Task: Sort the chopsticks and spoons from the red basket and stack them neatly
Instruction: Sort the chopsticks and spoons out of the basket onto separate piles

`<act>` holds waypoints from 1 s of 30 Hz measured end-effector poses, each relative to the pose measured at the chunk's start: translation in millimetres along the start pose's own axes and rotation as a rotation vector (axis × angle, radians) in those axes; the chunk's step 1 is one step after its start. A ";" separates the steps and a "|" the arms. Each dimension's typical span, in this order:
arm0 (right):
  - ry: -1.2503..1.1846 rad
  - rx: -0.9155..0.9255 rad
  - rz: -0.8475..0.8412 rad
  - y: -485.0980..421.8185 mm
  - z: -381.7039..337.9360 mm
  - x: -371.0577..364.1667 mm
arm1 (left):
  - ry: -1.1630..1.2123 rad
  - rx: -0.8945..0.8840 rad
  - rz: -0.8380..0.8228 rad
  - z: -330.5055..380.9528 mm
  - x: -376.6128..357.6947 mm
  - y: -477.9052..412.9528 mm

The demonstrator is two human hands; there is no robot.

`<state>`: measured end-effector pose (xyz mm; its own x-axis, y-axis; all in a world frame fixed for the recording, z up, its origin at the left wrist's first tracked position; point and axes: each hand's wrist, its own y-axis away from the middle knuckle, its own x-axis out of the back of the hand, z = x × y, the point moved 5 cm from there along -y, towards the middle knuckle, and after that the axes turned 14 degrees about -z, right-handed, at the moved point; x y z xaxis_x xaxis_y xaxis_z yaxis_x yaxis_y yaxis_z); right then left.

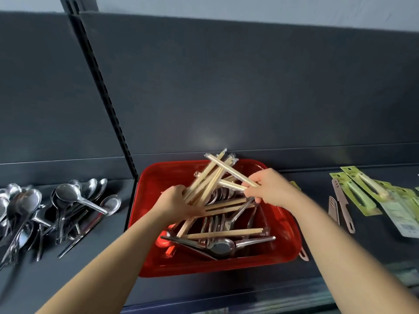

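Gripping chopstick bundle (pixel 205 181), count unclear: left hand (pixel 174 200), fingers curled round it, over red basket (pixel 145 193) at centre. Right hand (pixel 269 188) pinches two wrapped chopstick pairs (pixel 229 168). Basket spoons (pixel 220 245) tangled, uncountable. Spoon pile (pixel 68 200) left; two pink knives (pixel 341 200), green packs (pixel 360 189) right.

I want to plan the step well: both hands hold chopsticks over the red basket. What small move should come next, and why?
Probably the right hand should lay its wrapped chopsticks into the bundle that the left hand grips: one hand is then free for the loose chopsticks left in the red basket.
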<state>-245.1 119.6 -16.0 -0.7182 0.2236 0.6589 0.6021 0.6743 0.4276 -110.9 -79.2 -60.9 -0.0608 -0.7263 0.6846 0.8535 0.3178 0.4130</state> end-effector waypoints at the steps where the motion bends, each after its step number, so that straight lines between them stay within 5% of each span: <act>1: -0.010 -0.001 0.012 0.6 2.5 -1.6 | 0.013 0.005 0.002 -2.7 -1.9 -2.7; 9: -0.135 0.057 0.134 9.1 10.0 5.8 | 0.035 -0.109 0.140 6.8 33.3 4.6; 16: -0.416 0.281 0.207 -2.8 -44.2 2.9 | 0.368 -0.271 0.458 19.9 75.6 31.3; 23: -0.505 0.411 0.034 -29.3 -139.6 -39.2 | 0.635 -0.202 0.598 -31.5 122.0 84.3; 30: -0.436 0.528 -0.169 -51.0 -269.9 -148.3 | 0.816 -0.059 0.765 -162.9 174.5 183.4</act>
<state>-75.2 -137.9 31.5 -0.9278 0.2730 0.2542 0.2996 0.9514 0.0717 119.3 -246.9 36.5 0.8293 -0.5415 0.1378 0.5457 0.8379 0.0083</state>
